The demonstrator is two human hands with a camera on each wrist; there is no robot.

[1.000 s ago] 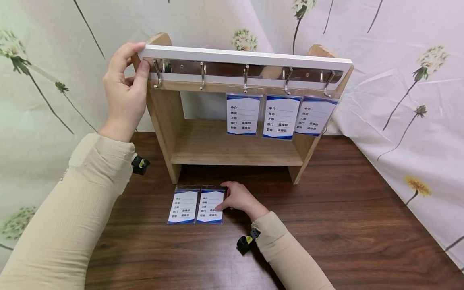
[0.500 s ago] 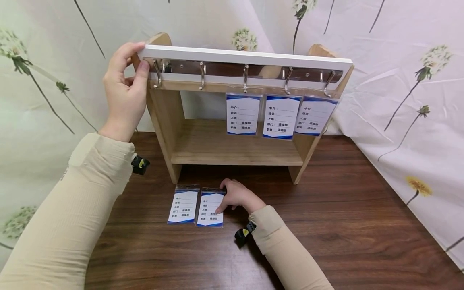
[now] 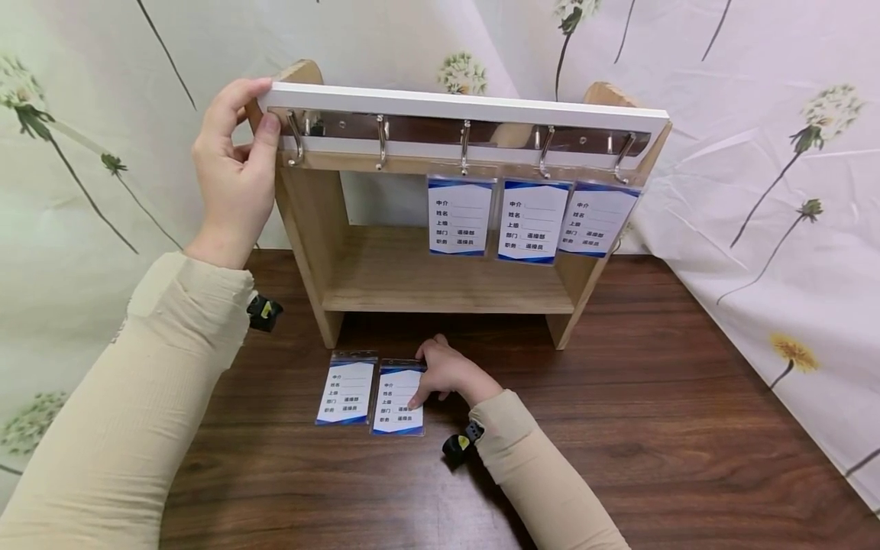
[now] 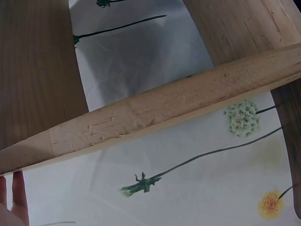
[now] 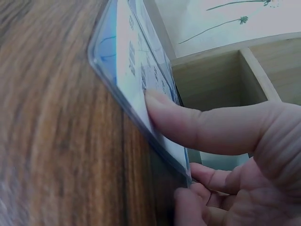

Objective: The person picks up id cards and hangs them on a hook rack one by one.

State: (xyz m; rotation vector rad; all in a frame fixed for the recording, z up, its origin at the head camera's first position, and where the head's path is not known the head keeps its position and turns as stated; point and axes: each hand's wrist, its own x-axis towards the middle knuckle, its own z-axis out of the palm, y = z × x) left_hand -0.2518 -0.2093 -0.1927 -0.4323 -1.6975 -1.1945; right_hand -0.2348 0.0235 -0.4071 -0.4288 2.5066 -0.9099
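My left hand [image 3: 237, 164] grips the left end of a white coat-hook rail [image 3: 426, 103], thumb on its front, fingers at its top corner and behind. In the left wrist view, two fingertips [image 4: 19, 193] show beside the wooden stand's edge. Down on the table, my right hand [image 3: 450, 372] pinches the right edge of a clear badge holder [image 3: 392, 401]. Its thumb lies on the face; in the right wrist view the other fingers curl at the edge of the badge holder [image 5: 134, 70]. A second badge holder [image 3: 346, 393] lies flat just to the left.
Three more badge holders hang from the right-hand hooks, including one badge holder [image 3: 461, 218] on the middle hook. The two left hooks, among them a metal hook [image 3: 381, 143], hold nothing. A wooden stand [image 3: 450, 290] carries the rail on the dark table [image 3: 687, 428]. Flowered cloth [image 3: 749, 168] hangs behind.
The right-hand badge holder on the table has slid slightly toward me, out of line with its neighbour. My right hand has shifted a little with its fingers curling at the edge. Left hand stays put.
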